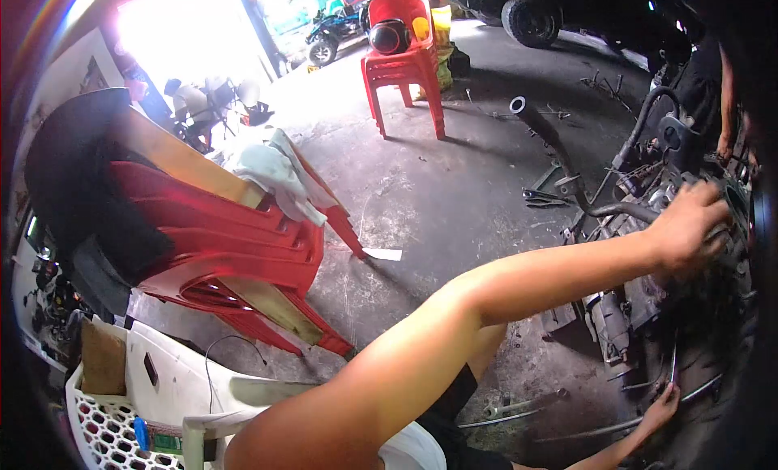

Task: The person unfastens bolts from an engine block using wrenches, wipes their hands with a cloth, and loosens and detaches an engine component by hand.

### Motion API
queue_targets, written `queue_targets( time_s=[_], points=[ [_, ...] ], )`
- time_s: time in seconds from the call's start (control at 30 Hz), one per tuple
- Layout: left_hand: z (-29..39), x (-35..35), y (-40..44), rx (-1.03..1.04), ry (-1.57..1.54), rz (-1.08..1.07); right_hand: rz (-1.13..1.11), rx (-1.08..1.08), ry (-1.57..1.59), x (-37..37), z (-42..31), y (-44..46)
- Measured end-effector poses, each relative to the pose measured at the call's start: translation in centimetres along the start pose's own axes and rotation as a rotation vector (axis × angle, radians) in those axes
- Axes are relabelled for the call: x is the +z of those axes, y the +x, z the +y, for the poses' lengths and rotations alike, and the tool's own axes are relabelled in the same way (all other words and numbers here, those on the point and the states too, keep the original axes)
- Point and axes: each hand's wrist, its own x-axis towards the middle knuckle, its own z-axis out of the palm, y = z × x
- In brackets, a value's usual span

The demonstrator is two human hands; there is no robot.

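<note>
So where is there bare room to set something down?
Mainly the grey concrete floor between the stacked red plastic chairs and dark metal machinery; another patch lies between the helmet-topped red chair and the black vehicle. It's crowded at the machinery, around the upper hand.

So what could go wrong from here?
Scraped or pinched knuckles: the left hand is bare and right in against the metal assembly.
Clash with a co-worker: another person's arm hangs close to that hand, so an unannounced move by either could catch the other.
Trip or roll underfoot: a long metal rod lies loose on the floor near the right hand.
</note>
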Motion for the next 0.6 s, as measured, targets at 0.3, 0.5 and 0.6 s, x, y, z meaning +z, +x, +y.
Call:
queue_targets(
  time_s=[0.3,0.5,0.6],
  points=[
    [8.5,-38.4,-7.0,-0.996,1.923,-0.496,0.055,0.008,0.094,1.4,0.0,-0.7],
    [10.8,-60.0,-10.9,-1.304,1.782,-0.318,0.086,-0.001,0.115,1.0,-0.8,-0.8],
    [10.1,-61.6,-11.8,-1.255,1.615,-0.211,0.095,-0.036,0.171,1.0,-1.4,-0.8]
  ],
)
